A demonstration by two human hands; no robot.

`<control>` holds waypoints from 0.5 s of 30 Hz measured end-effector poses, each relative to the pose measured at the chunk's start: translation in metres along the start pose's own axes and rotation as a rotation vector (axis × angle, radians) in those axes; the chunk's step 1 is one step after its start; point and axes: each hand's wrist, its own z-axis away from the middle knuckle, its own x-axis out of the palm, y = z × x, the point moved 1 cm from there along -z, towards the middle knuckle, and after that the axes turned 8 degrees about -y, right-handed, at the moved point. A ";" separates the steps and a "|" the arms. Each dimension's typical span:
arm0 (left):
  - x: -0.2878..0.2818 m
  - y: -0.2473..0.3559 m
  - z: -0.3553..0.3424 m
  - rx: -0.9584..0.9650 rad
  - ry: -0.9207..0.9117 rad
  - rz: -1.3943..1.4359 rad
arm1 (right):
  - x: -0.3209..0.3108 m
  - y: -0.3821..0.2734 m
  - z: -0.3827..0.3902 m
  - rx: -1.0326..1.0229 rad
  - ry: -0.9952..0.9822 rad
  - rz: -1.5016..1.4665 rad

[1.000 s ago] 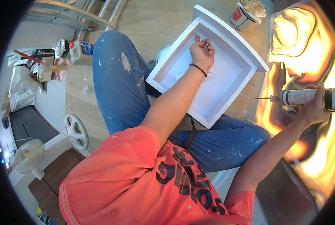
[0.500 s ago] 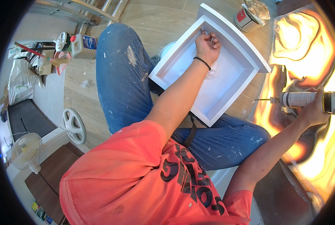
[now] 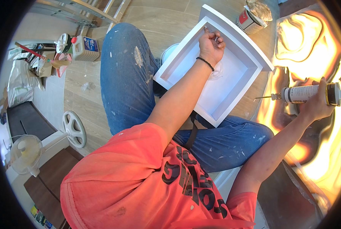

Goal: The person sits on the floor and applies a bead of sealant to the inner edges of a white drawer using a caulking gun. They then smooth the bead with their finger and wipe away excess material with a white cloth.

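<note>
A white drawer [image 3: 231,89] with a wide front panel rests tilted over my crossed legs. My left hand [image 3: 211,45] reaches inside it, one finger extended to the far inner corner, the others curled into the palm. I make out nothing held in it. A crumpled, whitish, translucent scrap [image 3: 216,71] lies on the drawer bottom beside my wrist. Off to the right, my right hand [image 3: 319,105] is wrapped around a caulking gun [image 3: 292,94] with a white and black cartridge. Its thin metal rod points left, toward the drawer.
A tub [image 3: 248,22] with a crumpled brown wrapping on top stands beyond the drawer. Shiny, brightly lit sheeting [image 3: 300,42] covers the right side. A white jug [image 3: 85,49], a ladder [image 3: 96,13], a grey handwheel [image 3: 74,129] and a fan [image 3: 25,154] are at left.
The caulking gun in my right hand has moved slightly up and left, its right end tipping upward. My left finger stays at the drawer corner.
</note>
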 end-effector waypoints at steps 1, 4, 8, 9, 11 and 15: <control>0.001 0.001 0.000 -0.002 -0.018 -0.007 | 0.001 -0.003 0.001 0.002 0.005 0.008; 0.012 0.001 0.004 0.009 -0.015 -0.003 | 0.001 -0.002 0.001 -0.021 0.028 0.007; 0.035 -0.001 0.013 0.002 -0.044 -0.041 | 0.000 0.000 0.001 -0.035 0.039 -0.011; 0.038 -0.001 0.017 0.010 -0.060 -0.078 | -0.001 0.001 0.000 -0.036 0.033 -0.006; 0.042 -0.003 0.026 0.024 -0.093 -0.151 | -0.003 0.003 -0.002 -0.039 0.024 0.005; 0.011 -0.004 0.031 -0.009 0.077 -0.208 | 0.002 -0.007 -0.002 -0.006 0.018 -0.002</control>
